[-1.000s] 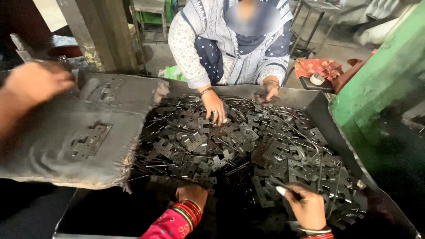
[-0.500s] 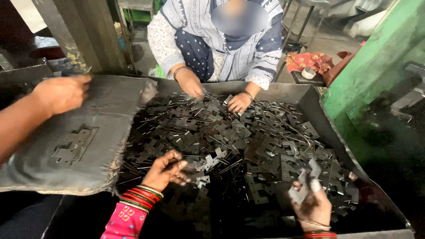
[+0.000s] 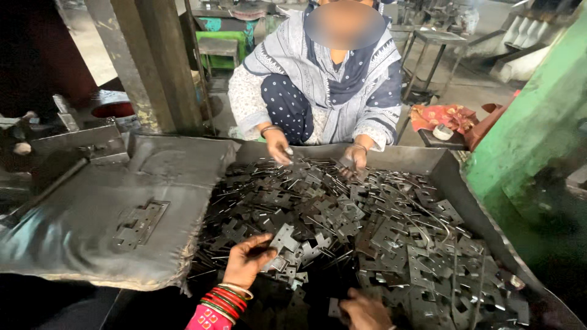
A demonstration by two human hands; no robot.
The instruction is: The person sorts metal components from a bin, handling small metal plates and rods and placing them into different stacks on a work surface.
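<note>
A big pile of flat dark stamped metal plates (image 3: 367,226) fills a wide metal tray (image 3: 416,160). My left hand (image 3: 244,264), with red bangles and a pink sleeve, rests at the pile's near edge. Its thumb and fingers pinch one cross-shaped metal plate (image 3: 284,237). My right hand (image 3: 365,311) is low at the bottom edge, knuckles up, pressed into the plates. Its fingers are curled and hidden, so I cannot tell whether it holds anything.
A co-worker crouches at the far side with both hands (image 3: 278,146) (image 3: 355,157) in the pile. A grey padded cushion (image 3: 92,244) lies to the left with a hinge-like plate (image 3: 140,223) on it. A green machine wall (image 3: 526,140) rises at right, a pillar (image 3: 153,61) behind.
My left hand closed on a plate at the near edge. My right hand dropped left and down to the bottom edge. The other person's hand on the cushion is gone from view.
</note>
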